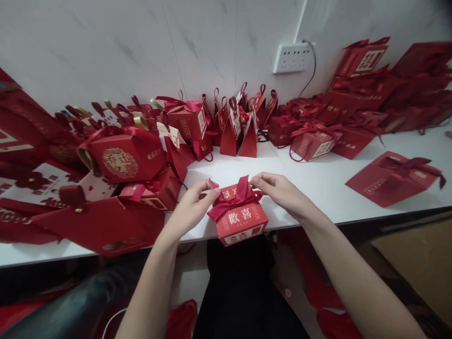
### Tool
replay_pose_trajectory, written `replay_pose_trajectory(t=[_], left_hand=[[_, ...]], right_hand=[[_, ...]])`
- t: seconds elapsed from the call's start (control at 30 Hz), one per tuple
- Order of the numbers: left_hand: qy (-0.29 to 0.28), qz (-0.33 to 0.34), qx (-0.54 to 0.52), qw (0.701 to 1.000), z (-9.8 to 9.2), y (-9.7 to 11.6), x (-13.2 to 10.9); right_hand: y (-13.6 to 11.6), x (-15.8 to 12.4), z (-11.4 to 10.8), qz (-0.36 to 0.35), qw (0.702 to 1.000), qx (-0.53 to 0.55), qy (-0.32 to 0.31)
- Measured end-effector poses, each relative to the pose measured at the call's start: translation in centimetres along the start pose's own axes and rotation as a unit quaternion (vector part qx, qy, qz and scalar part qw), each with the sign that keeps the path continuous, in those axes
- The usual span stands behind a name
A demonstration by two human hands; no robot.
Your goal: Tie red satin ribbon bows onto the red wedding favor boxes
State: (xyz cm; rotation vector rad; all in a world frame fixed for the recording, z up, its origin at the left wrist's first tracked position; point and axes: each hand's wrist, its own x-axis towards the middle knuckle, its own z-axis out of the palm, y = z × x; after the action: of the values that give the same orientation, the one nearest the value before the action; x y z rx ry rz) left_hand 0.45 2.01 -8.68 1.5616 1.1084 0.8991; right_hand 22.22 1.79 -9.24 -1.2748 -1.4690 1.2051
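Observation:
A red gift box (243,219) with pale Chinese characters rests at the table's front edge, its near end jutting slightly past it. Across its top lies a crimson ribbon (238,198) tied in a bow. On the box's left side, my left hand (194,207) pinches a loop of that ribbon between thumb and fingers. My right hand (284,194) is closed at the right side, thumb and forefinger on the ribbon's other loop. The box stands between both hands, its printed front facing me.
Several red boxes and bags crowd the left, including a large box (129,153). Small triangular boxes (231,134) stand along the wall. More boxes are stacked at the right, and one ribboned box (391,179) sits near the front edge. A power strip (291,58) hangs on the wall.

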Motion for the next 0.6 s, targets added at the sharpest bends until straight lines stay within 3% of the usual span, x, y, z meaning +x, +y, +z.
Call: replay_pose_trajectory(t=[0.13, 0.37, 0.6], left_hand=[[-0.04, -0.001, -0.061, 0.997, 0.5, -0.2, 0.5], [-0.003, -0.039, -0.174, 0.984, 1.4, -1.6, 1.1], [0.014, -0.074, -0.256, 0.964, 2.0, -1.2, 1.3]], right_hand=[[-0.4, 0.8, 0.8, 0.016, 0.998, 0.055, -0.014], [-0.5, 1.8, 1.4, 0.068, 0.987, 0.137, -0.041], [-0.8, 3.0, 2.1, 0.078, 0.974, 0.204, -0.064]])
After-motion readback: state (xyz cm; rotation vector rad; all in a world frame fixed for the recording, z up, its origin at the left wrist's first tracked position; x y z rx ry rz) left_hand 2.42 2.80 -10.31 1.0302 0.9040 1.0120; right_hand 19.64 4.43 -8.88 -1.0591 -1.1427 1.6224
